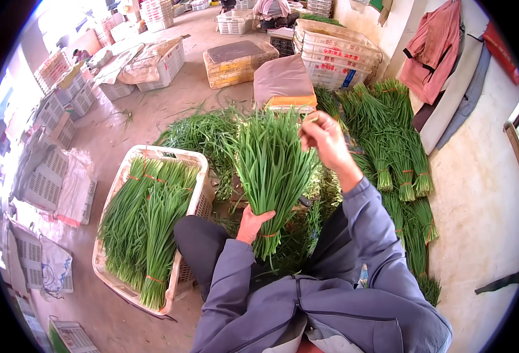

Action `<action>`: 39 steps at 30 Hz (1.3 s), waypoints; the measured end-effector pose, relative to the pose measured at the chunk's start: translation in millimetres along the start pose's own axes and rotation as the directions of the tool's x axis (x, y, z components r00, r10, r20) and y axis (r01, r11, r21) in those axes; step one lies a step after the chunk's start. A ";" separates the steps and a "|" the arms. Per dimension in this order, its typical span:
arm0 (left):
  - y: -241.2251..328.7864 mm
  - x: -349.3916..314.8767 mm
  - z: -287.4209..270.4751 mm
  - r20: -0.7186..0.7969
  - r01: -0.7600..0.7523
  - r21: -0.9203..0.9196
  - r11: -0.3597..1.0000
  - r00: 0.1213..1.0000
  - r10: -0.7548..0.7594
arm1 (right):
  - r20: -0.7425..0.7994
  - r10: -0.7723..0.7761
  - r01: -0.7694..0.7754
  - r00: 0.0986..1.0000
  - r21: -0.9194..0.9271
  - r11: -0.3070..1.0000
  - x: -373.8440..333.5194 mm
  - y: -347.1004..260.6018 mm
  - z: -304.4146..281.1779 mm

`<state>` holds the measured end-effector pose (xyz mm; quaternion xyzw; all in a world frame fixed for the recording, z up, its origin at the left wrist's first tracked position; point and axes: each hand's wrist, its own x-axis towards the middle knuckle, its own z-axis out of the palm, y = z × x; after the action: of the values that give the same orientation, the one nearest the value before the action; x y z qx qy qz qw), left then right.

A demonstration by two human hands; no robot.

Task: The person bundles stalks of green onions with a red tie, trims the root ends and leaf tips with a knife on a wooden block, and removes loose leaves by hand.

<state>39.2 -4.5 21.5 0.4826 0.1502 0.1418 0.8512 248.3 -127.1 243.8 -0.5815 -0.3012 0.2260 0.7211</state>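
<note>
My left hand point(252, 225) is wrapped round the lower part of a bunch of garlic chives point(274, 170), just above the orange band near its base. The long green leaves fan out upward and away from me. Raised beside the leaf tips on the right, my right hand point(325, 141) is closed in a pinch. A small pale yellow-green leaf piece point(311, 120) shows at its fingertips. Loose leaves and trimmings point(198, 132) lie heaped behind the bunch and around my legs.
At my left stands a white plastic crate point(199, 170) filled with banded chive bunches. More bunches point(389, 135) are piled on the right along the wall. Farther off are a cloth-covered box point(283, 79), a taped box point(236, 62) and stacked crates point(333, 56). Jackets point(433, 53) hang on the wall.
</note>
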 end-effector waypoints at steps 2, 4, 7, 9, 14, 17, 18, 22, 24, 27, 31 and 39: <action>0.4 -0.7 2.0 0.008 -0.017 0.051 0.999 1.000 0.016 | -0.106 -0.055 0.035 0.993 -0.188 0.981 17.7 -10.1 -18.1; -1.6 -0.3 4.8 0.031 -0.019 0.079 0.997 0.999 0.017 | -0.105 -0.087 0.048 0.991 -0.328 0.943 33.8 -13.4 -32.4; -2.5 -1.4 0.8 0.037 -0.020 0.094 0.995 0.999 0.016 | -0.080 0.038 -0.068 0.996 -0.411 0.909 52.1 -9.8 -35.2; -1.8 -1.7 3.8 0.034 -0.031 0.112 0.993 0.999 0.027 | -0.076 0.134 -0.154 0.988 -0.460 0.875 58.7 -0.2 -42.0; -4.5 -2.0 0.4 0.045 -0.028 0.159 0.987 0.999 0.021 | -0.109 0.108 -0.129 0.988 -0.216 0.968 63.5 8.3 -55.8; -12.3 0.4 0.9 0.060 -0.026 0.125 0.992 0.998 0.019 | -0.147 -0.084 0.086 0.986 0.007 0.996 58.5 -3.1 -62.5; -11.5 -1.6 -5.3 0.032 -0.023 0.168 0.985 0.999 0.018 | -0.026 -0.027 0.022 0.999 -0.190 0.982 48.2 -11.7 -41.3; -12.3 1.1 -8.0 0.028 -0.047 0.228 0.973 0.999 0.041 | 0.296 0.027 0.171 0.955 -0.623 0.764 27.5 -22.2 13.2; -12.9 2.4 -5.4 0.037 -0.047 0.219 0.975 0.999 0.040 | 0.446 0.035 0.359 0.894 -0.762 0.539 31.1 -14.2 21.0; -14.7 3.5 3.3 0.054 -0.049 0.227 0.973 0.998 0.037 | 0.735 -0.279 0.761 0.618 -0.649 -0.023 55.1 24.6 5.7; -7.6 1.2 -0.8 -0.017 -0.032 0.304 0.952 0.999 0.039 | -0.042 -0.087 0.061 0.995 -0.428 0.902 42.1 -12.6 14.1; -1.7 4.1 9.4 -0.084 0.002 0.103 0.995 0.996 0.007 | 0.533 0.588 0.037 0.609 -0.759 0.650 -39.8 1.8 27.6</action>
<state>46.7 -11.1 24.1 0.5197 0.1924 0.1552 0.8178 200.6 -134.3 239.1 -0.7064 -0.5266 0.4281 0.2012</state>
